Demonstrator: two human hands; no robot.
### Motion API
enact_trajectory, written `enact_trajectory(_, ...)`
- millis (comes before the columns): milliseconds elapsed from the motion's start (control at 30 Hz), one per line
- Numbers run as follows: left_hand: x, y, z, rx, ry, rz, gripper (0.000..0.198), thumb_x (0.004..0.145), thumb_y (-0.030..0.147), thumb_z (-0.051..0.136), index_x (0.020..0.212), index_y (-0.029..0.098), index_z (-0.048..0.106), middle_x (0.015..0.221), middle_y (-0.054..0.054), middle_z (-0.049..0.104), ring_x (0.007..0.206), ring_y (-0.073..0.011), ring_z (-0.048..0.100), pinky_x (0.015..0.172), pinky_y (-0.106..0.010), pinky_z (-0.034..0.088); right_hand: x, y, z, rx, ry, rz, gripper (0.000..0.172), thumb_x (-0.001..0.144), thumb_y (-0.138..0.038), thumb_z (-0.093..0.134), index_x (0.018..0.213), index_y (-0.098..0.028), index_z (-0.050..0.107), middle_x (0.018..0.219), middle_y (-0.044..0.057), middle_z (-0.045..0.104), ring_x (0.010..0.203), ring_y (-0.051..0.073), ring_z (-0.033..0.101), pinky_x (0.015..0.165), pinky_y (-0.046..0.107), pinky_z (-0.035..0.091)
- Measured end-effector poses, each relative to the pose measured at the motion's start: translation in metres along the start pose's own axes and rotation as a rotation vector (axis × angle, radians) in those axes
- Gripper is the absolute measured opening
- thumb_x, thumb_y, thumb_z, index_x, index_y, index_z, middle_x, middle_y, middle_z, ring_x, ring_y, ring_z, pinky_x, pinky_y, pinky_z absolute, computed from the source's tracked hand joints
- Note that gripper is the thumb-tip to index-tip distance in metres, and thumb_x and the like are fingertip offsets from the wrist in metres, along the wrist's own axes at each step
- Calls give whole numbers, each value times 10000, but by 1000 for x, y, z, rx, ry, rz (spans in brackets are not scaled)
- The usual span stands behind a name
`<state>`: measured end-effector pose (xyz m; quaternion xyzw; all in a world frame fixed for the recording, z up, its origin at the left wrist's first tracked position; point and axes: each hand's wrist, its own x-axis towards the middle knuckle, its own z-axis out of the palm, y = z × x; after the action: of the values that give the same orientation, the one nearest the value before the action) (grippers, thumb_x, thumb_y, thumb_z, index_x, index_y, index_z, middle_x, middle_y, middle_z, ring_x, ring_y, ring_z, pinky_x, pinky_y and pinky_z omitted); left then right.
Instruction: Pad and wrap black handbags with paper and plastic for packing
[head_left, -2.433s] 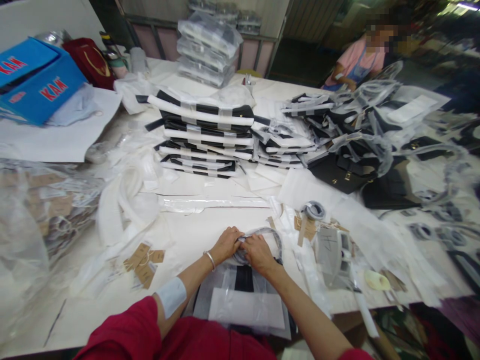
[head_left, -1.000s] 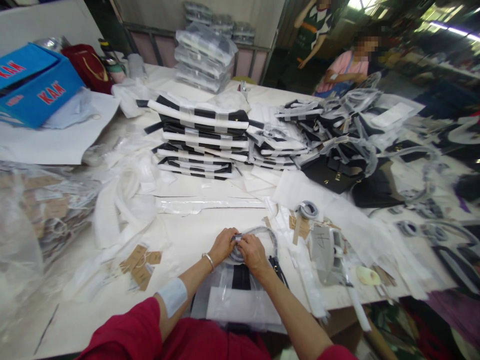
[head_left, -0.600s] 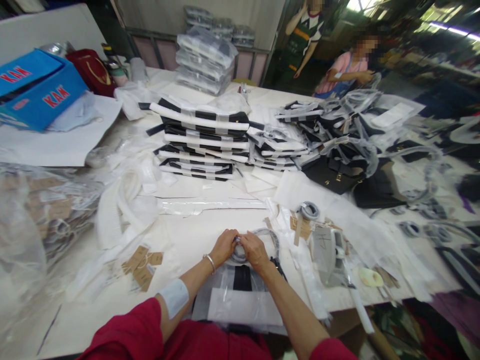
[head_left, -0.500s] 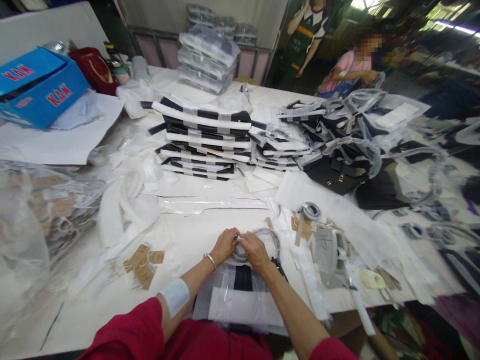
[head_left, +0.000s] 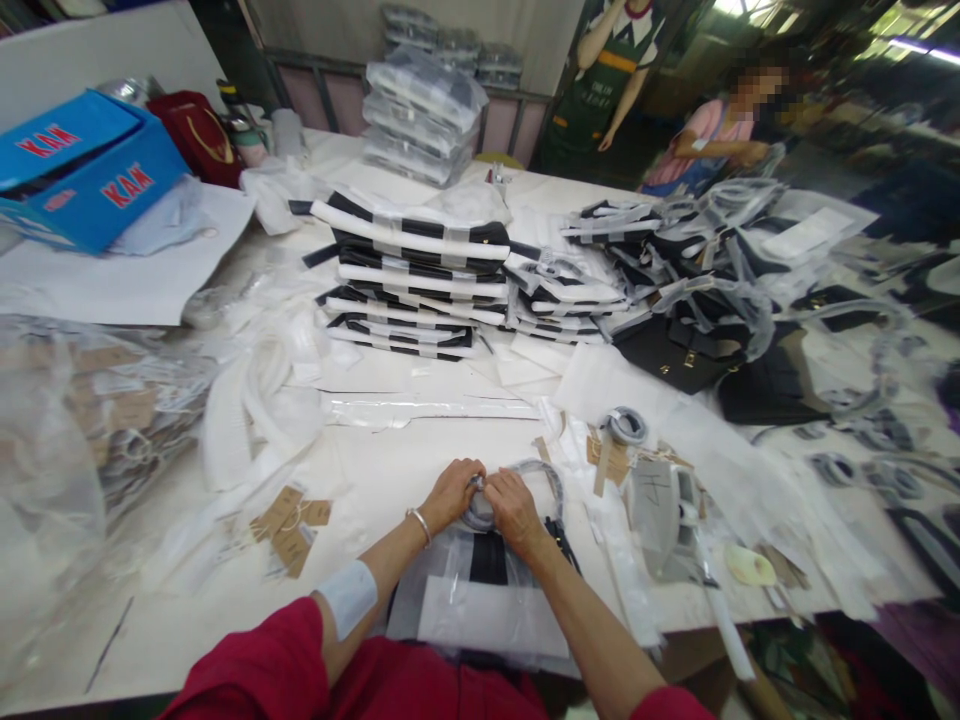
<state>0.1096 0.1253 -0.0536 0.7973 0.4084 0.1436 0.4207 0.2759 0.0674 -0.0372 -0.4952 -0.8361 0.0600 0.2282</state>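
Observation:
My left hand [head_left: 454,492] and my right hand [head_left: 513,508] meet over a coiled strap [head_left: 475,517] in clear wrapping, fingers closed on its upper edge. Just what the fingertips pinch there is too small to make out. Directly below the coil lies a black handbag [head_left: 487,556], partly covered with clear plastic and a white sheet [head_left: 480,612], close against my body. A plastic-wrapped handle [head_left: 553,482] arches up behind my right hand.
A stack of black-and-white wrapped bags [head_left: 420,265] stands ahead. Brown tags [head_left: 292,530] lie to the left; a tape dispenser [head_left: 660,520] and another coiled strap [head_left: 625,426] to the right. A blue box [head_left: 90,175] sits far left. Two people are beyond the table.
The view has shifted slightly, so the background sits a little further right. Both hands stay at the coiled strap, with only a small shift of the fingers.

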Motion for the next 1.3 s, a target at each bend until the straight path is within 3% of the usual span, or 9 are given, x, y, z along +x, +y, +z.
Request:
enact_trajectory(133, -1, 1, 1, 11, 10, 14, 254, 823, 65, 453, 993, 209, 573, 965, -46, 617, 942, -213, 535, 889, -340, 414, -4, -5, 0, 29, 4, 3, 255, 954, -84, 387, 839, -188, 590, 871, 81, 623, 922, 223, 521, 860, 359, 443)
enact_trajectory(400, -1, -1, 2, 11, -19, 44, 206, 842, 90, 455, 961, 203, 579, 1006, -57, 619, 974, -213, 532, 909, -350, 420, -1, -6, 3, -79, -39, 104, 189, 930, -89, 443, 865, -194, 586, 839, 54, 626, 785, 205, 513, 714, 313, 401)
enact_trajectory(567, 7, -1, -4, -14, -48, 0, 163, 818, 108, 490, 904, 212, 581, 911, -29, 641, 909, -200, 558, 884, -331, 437, 4, -3, 9, -119, -37, 221, 194, 907, -73, 450, 818, -209, 556, 748, 36, 581, 746, 203, 499, 686, 310, 368)
enact_trajectory(800, 11, 3, -3, -35, -15, -82, 150, 793, 102, 483, 860, 212, 559, 893, -36, 634, 910, -212, 550, 881, -346, 440, 11, 7, 15, -61, -65, 337, 179, 903, -78, 469, 814, -221, 530, 769, 24, 571, 771, 203, 484, 699, 302, 354)
enact_trajectory(933, 13, 5, -3, -46, -19, -104, 167, 768, 83, 482, 846, 215, 550, 894, -40, 638, 916, -214, 553, 886, -347, 438, 18, 11, 14, -50, -75, 315, 189, 879, -52, 481, 804, -214, 544, 812, 33, 576, 773, 203, 469, 700, 310, 333)
enact_trajectory(1100, 16, 2, -4, -54, -34, -143, 145, 780, 109, 488, 868, 217, 532, 903, -48, 630, 920, -224, 556, 873, -354, 439, 25, 17, 11, -111, -196, 270, 166, 880, -69, 514, 823, -211, 579, 766, 30, 601, 765, 211, 477, 704, 328, 295)
enact_trajectory(1300, 17, 3, -9, -100, -105, -168, 262, 653, 96, 573, 889, 205, 541, 908, -30, 610, 928, -228, 557, 880, -355, 431, 26, 19, 3, -129, -217, 209, 136, 872, -89, 544, 827, -204, 601, 750, 25, 608, 766, 204, 489, 711, 334, 289)
